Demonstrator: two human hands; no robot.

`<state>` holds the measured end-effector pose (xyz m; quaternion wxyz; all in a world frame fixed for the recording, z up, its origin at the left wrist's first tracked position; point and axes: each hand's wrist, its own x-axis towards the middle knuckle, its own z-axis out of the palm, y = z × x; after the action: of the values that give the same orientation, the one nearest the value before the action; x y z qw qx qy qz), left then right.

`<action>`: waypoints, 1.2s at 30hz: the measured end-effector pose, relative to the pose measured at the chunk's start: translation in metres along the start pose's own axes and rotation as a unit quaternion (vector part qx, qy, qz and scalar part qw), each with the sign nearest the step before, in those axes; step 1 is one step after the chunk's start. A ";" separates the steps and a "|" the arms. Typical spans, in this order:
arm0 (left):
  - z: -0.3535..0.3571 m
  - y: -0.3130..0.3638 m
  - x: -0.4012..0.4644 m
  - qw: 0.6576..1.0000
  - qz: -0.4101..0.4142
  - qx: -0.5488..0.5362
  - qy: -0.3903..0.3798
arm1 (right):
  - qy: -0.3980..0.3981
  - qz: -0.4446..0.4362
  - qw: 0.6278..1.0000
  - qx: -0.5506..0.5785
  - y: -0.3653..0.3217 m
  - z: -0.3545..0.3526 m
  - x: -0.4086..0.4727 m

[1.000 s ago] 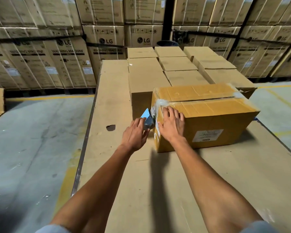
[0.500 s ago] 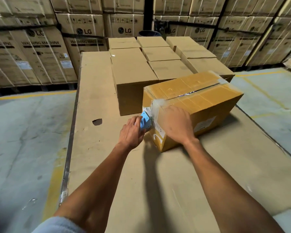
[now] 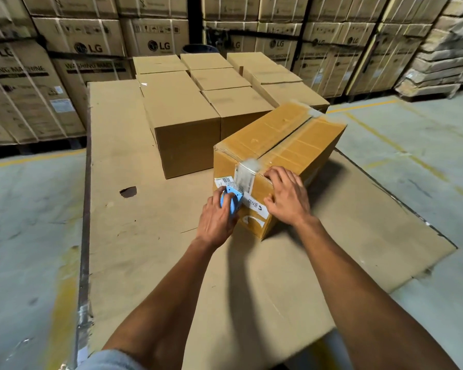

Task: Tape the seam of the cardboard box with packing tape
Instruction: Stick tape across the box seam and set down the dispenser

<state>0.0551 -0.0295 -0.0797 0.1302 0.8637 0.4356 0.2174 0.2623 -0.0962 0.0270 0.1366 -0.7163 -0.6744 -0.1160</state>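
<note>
Box: the cardboard box [image 3: 275, 148] sits turned at an angle on the table [image 3: 134, 257], a flat surface covered in brown cardboard sheet, just in front of a block of plain cartons [image 3: 187, 116].
Seam: the top seam [image 3: 286, 140] runs lengthwise between two glossy, tape-covered flaps.
Tape: a clear, shiny strip of packing tape [image 3: 245, 174] comes over the near top edge and down the end face, beside a white barcode label [image 3: 223, 180].
Left hand: the left hand [image 3: 216, 220] is curled around a blue plastic tape dispenser [image 3: 231, 202], pressed against the box's end face just below the strip.
Right hand: the right hand [image 3: 288, 196] lies flat with its fingers spread on the near corner of the box, touching top edge and end face, right of the tape.
Behind: large strapped cartons [image 3: 86, 49] printed "LG" are stacked on the concrete floor [image 3: 24, 222].
</note>
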 end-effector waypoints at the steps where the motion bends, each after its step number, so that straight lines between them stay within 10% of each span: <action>1: 0.002 0.002 -0.001 1.000 -0.008 -0.007 0.001 | 0.003 0.000 1.000 -0.005 -0.001 -0.001 0.000; 36: 0.001 -0.026 0.016 0.978 0.164 0.130 -0.023 | -0.084 0.004 0.980 -0.178 -0.042 0.000 0.050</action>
<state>0.0457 -0.0018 -0.0869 -0.0111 0.9377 0.3093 0.1576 0.2236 -0.0470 0.0460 -0.0499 -0.7394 -0.6489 -0.1726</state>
